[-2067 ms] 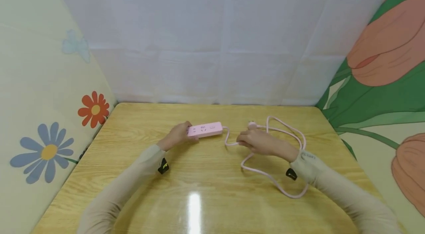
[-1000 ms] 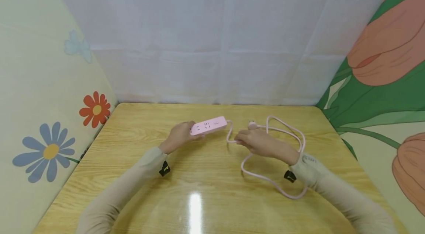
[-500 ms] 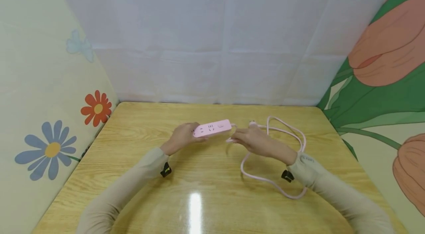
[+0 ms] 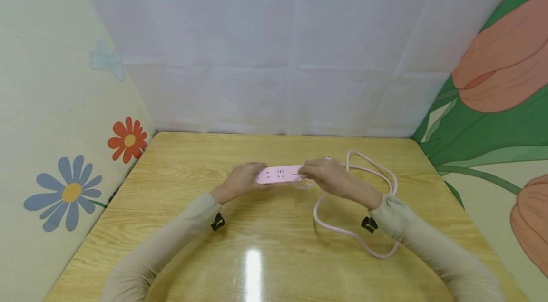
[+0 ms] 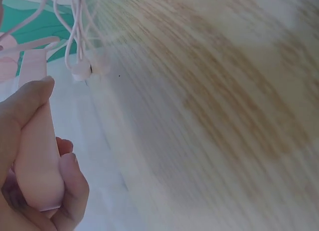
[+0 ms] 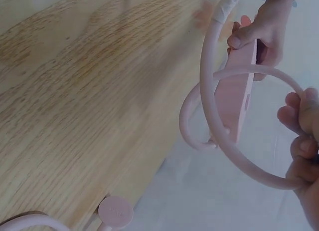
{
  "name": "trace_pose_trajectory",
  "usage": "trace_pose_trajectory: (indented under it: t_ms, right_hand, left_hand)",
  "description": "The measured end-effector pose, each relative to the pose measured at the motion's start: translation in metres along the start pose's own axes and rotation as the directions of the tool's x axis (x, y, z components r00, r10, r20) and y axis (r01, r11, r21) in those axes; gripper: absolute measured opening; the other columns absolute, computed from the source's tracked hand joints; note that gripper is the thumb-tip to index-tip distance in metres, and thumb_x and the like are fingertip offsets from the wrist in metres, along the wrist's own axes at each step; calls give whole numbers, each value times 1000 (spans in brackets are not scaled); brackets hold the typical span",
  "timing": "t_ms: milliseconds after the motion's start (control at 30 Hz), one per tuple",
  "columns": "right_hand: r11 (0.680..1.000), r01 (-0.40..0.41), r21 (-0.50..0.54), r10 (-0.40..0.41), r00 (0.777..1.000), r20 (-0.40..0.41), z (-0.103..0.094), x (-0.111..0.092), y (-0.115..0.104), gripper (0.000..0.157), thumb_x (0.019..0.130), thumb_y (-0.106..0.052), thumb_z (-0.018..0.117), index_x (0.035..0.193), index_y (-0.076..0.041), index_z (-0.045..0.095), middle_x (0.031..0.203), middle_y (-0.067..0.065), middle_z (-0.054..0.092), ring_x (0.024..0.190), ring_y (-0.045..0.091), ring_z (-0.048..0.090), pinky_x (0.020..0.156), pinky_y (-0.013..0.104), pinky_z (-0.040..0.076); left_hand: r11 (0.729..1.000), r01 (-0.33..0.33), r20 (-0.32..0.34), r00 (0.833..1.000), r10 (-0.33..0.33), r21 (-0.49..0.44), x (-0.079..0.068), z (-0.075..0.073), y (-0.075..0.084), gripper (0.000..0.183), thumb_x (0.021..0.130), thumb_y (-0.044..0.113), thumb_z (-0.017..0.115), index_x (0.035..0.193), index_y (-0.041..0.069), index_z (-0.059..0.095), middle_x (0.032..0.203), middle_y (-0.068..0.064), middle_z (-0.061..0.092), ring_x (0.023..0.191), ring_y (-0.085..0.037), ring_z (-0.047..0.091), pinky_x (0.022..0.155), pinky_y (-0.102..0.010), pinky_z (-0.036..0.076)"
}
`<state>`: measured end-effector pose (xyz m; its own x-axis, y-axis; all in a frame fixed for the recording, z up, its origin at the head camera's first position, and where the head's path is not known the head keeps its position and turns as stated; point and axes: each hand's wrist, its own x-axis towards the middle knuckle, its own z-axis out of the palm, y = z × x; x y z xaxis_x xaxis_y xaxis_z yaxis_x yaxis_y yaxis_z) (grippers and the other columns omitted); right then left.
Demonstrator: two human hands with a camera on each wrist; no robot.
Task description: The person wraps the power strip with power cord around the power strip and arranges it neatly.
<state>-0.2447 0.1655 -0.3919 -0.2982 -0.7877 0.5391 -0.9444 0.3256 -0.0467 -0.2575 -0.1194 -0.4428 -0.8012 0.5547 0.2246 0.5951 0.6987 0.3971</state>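
Observation:
In the head view my left hand (image 4: pixel 241 179) grips the left end of a pink power strip (image 4: pixel 278 174), its socket face showing. The left wrist view has the strip (image 5: pixel 39 151) held between thumb and curled fingers. My right hand (image 4: pixel 331 177) pinches the strip's pink cord (image 4: pixel 340 230) and overlaps the strip's right end in the head view. A short bend of cord crosses in front of that end. Seen from the right wrist, the cord (image 6: pixel 203 81) curves in loops between the right fingers (image 6: pixel 305 114) and the strip. The round plug (image 6: pixel 115 211) lies on the table beyond.
A wooden table (image 4: pixel 205 254) carries the rest of the cord in a wide loop at the right. Behind stands a white cloth backdrop (image 4: pixel 274 54). Floral panels (image 4: pixel 85 102) flank both sides.
My left hand has moved right with the power strip, which is now close against the right hand. The cord between them has gone from stretched out to bent into a loop.

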Motion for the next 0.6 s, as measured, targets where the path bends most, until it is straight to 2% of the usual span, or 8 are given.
trace_pose_trajectory:
  t_ms: [367, 600]
  right_hand:
    - [1000, 2, -6, -3, 995, -97, -1, -4, 5, 18, 77, 3, 77, 94, 0, 72, 88, 8, 71, 75, 22, 69, 65, 31, 58]
    - [999, -30, -42, 26, 994, -108, 0, -5, 9, 6, 87, -4, 71, 93, -2, 69, 85, 7, 69, 74, 22, 68, 62, 32, 58]
  left_hand:
    - [996, -75, 20, 997, 77, -54, -6, 2, 0, 47, 81, 37, 81, 115, 8, 66, 97, 1, 68, 78, -10, 60, 66, -25, 50]
    - [987, -130, 32, 990, 134, -98, -7, 1, -2, 50, 81, 34, 82, 120, 7, 65, 103, -1, 69, 81, -9, 61, 67, -23, 51]
